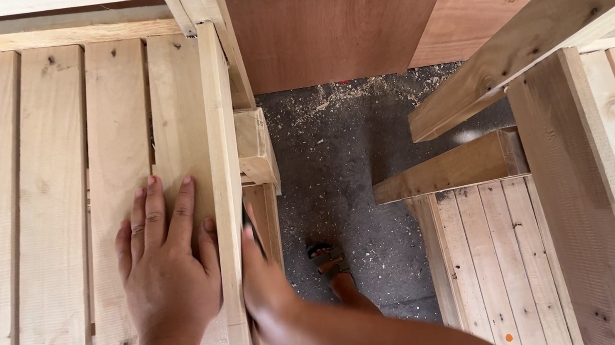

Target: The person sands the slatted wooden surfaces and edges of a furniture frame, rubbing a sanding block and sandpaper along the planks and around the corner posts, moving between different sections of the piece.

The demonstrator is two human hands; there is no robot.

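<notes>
- Left hand (166,266): flat, palm down, fingers spread on the rightmost slat (175,137) of a pale slatted wooden panel (26,247). Grip wide — it closes on nothing, only presses on the wood.
- Edge rail (228,212): a narrow pale strip set on its edge along the panel's right side, just beside the left hand; the little finger lies against it.
- Right hand (265,289): on the far side of the rail, against its outer face, below the panel's top surface. A thin dark object (252,233) shows above the fingers; what it is cannot be told. Whether the grip is closed on it cannot be told — the fingers are hidden behind the rail.
- Small wooden block (254,146): against the rail's outer side, farther up.
- Floor (339,158): dark, sprinkled with sawdust; a sandalled foot (332,265) stands on it near the right forearm.
- Reddish plywood sheet (345,6) at top; a second slatted panel (493,266) and loose beams (542,22) to the right.
</notes>
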